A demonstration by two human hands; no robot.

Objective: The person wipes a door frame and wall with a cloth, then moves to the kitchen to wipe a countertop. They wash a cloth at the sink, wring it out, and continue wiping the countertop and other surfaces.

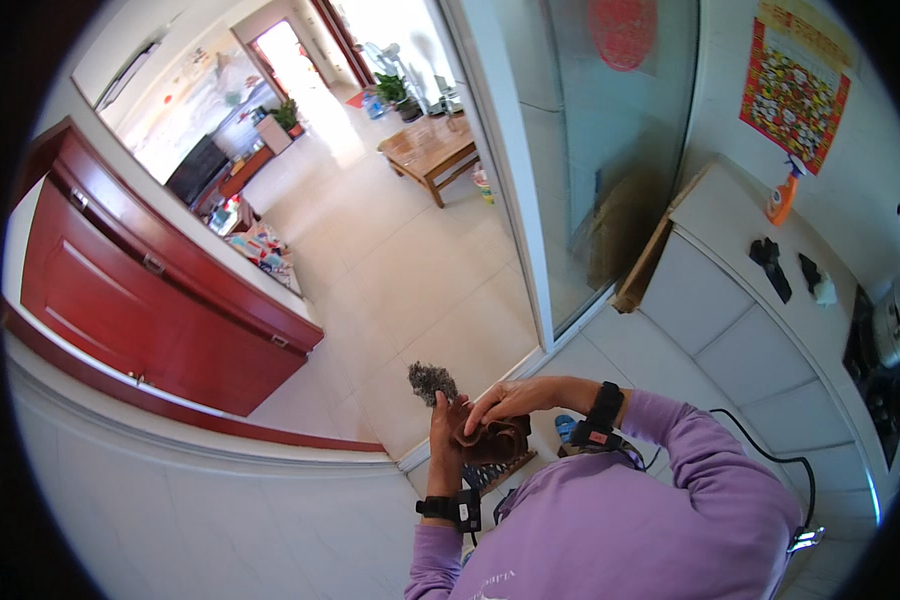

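Note:
My left hand is raised in front of my body, its fingers on a grey, fuzzy wad that looks like steel wool. Against its palm side sits a brown, folded piece, cloth or leather; which of the two I cannot tell. From the right, my right hand reaches over, with its fingers pinching the top of this brown piece. Both wrists wear black straps with small boxes.
A sliding glass door stands ahead beside a tiled counter bearing an orange spray bottle, dark cloths and a gas stove. Left is a red door. Beyond lies a room with a wooden table.

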